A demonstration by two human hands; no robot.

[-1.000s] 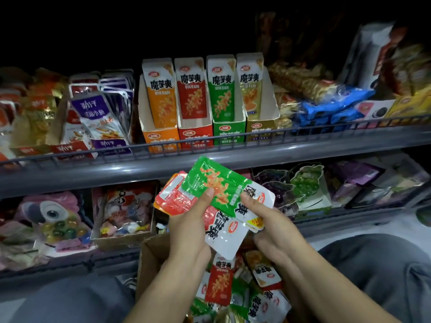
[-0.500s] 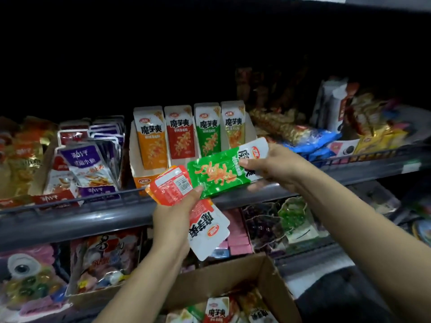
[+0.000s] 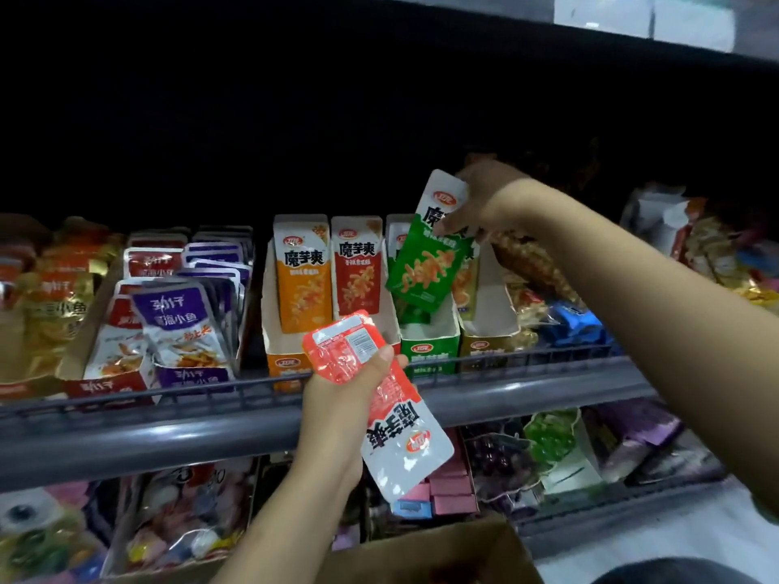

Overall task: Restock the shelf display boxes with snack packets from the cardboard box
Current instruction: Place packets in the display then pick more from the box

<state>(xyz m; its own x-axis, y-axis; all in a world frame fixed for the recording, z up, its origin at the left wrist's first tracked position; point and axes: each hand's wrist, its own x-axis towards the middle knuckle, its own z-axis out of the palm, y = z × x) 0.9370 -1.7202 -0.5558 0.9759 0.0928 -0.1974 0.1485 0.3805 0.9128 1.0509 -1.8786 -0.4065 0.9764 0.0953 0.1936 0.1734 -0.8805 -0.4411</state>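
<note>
A glossy green-and-white plastic snack packet [image 3: 430, 255] hangs tilted above the green cardboard display box [image 3: 430, 351] on the grey metal shelf [image 3: 168, 440], its lower end dipping into the box opening. The right hand [image 3: 480, 204] pinches the packet's white top between thumb and curled fingers. Lower down, in front of the shelf rail, the left hand [image 3: 345, 398] grips red-and-white plastic snack packets [image 3: 379, 398], thumb pressed across their backs. Beside the green box stand an orange display box [image 3: 291, 360], a red one [image 3: 358, 280] and a yellow one [image 3: 484, 343]. The brown cardboard box [image 3: 442, 554] sits at the bottom edge. Purple fish-snack packets [image 3: 181, 322] fill the shelf farther left.
</note>
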